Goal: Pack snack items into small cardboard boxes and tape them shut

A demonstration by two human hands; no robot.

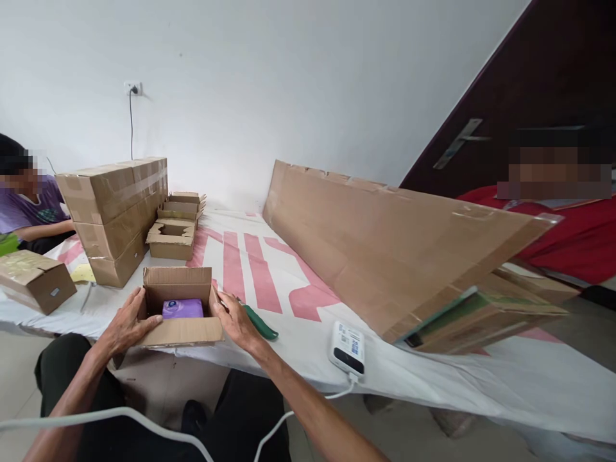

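An open cardboard box [183, 332] stands at the table's near edge with its flaps up or folded out. Inside it lies a purple packet [183, 309], perhaps of tissues. My left hand [129, 323] grips the box's left side, thumb over the front flap and fingers along the wall. On the opposite side, my right hand [235, 319] holds the right wall, with its thumb mostly hidden. Just beyond the right hand lies a dark green curved object [261, 323], partly covered, its kind unclear.
Stacked taped cartons [113, 221] and several open boxes [171, 239] stand at left. A closed carton [36, 280] sits far left. A big cardboard sheet [375, 237] leans across the right. A white cabled device [347, 348] lies nearer. One person sits on each side.
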